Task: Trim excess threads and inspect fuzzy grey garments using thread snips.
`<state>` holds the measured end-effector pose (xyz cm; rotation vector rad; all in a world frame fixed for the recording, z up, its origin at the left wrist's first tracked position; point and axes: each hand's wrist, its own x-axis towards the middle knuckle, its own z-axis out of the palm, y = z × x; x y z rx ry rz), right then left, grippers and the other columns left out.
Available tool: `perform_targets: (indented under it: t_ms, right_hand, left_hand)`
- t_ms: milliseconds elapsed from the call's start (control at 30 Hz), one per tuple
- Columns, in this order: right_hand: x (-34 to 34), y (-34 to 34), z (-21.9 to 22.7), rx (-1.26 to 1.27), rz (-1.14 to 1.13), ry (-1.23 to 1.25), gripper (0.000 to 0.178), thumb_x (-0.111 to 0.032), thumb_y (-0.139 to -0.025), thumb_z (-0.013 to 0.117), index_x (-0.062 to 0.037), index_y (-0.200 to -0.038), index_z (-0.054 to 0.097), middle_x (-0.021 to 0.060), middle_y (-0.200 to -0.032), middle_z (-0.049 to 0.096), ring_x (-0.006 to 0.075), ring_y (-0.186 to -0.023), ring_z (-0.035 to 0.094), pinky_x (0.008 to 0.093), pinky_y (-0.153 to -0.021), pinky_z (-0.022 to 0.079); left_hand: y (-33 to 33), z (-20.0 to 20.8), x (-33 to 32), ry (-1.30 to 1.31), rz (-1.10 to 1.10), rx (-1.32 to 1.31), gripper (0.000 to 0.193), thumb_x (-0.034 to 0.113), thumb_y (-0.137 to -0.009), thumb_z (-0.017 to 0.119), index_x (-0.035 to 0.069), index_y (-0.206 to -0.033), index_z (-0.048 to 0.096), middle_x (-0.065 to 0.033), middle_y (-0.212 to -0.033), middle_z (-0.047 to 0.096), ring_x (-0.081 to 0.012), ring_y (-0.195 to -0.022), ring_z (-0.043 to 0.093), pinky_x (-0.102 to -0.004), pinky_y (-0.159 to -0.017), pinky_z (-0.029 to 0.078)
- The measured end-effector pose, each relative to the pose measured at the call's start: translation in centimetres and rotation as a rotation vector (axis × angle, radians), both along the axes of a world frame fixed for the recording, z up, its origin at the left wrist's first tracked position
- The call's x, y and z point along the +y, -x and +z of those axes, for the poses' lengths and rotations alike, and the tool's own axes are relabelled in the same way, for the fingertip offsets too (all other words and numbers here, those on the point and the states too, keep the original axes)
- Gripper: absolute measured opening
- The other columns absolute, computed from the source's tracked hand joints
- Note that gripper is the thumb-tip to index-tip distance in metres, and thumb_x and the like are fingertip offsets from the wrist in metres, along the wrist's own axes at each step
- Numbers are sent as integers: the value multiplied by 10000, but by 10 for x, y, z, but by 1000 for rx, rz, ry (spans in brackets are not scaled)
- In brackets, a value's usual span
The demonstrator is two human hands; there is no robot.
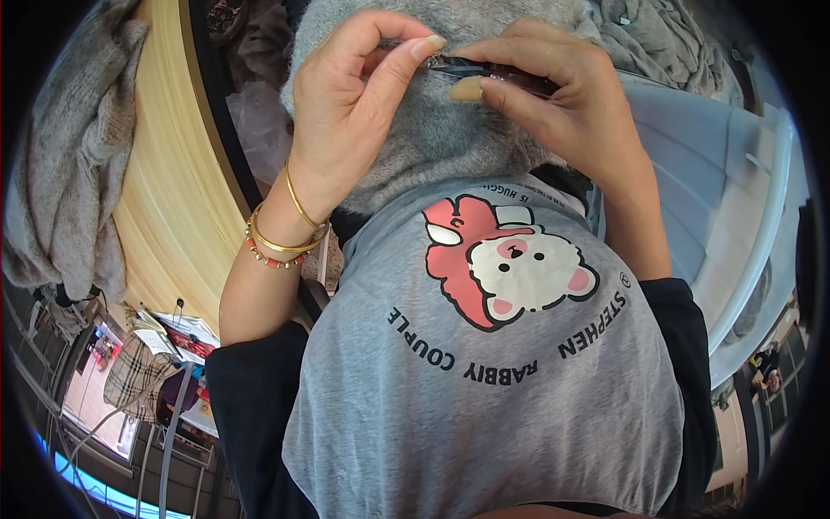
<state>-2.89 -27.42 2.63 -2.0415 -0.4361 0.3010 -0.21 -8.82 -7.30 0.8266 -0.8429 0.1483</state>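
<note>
A fuzzy grey knit garment (441, 138) lies bunched over my lap under both hands. My right hand (566, 82) is closed around a small pair of thread snips (519, 76) with dark handles. Their pointed metal blades face left and reach close to the fingertips of my left hand (363, 82). That hand is closed in a pinch, thumb against forefinger, just above the knit. Whatever lies in the pinch is too small to make out.
A pale wooden tabletop (169, 164) runs along my left, with another grey knit garment (78, 147) heaped on it. To the right stands a translucent plastic bin (692, 164), with more grey knitwear (661, 43) by its far end. Papers (181, 333) lie at lower left.
</note>
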Motion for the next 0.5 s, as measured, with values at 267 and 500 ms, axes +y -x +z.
perform_targets:
  t_ms: [267, 500]
  right_hand:
    - [-12, 5, -32, -91, 34, 21, 267, -8, -771, 678, -6, -1038, 690, 7, -807, 588, 69, -649, 502, 215, -559, 385]
    - [-51, 7, -27, 60, -128, 130, 458, -115, -698, 738, -67, -1146, 656, -19, -796, 566, 49, -605, 394, 212, -525, 327]
  left_hand:
    - [26, 51, 15, -863, 173, 574, 127, 74, -963, 544, -9, -1037, 605, -50, -984, 642, -98, -857, 593, -222, -765, 478]
    - [29, 40, 14, -1145, 338, 199, 238, 162, -856, 663, 45, -1056, 608, -92, -1030, 615, -238, -856, 635, -328, -718, 504]
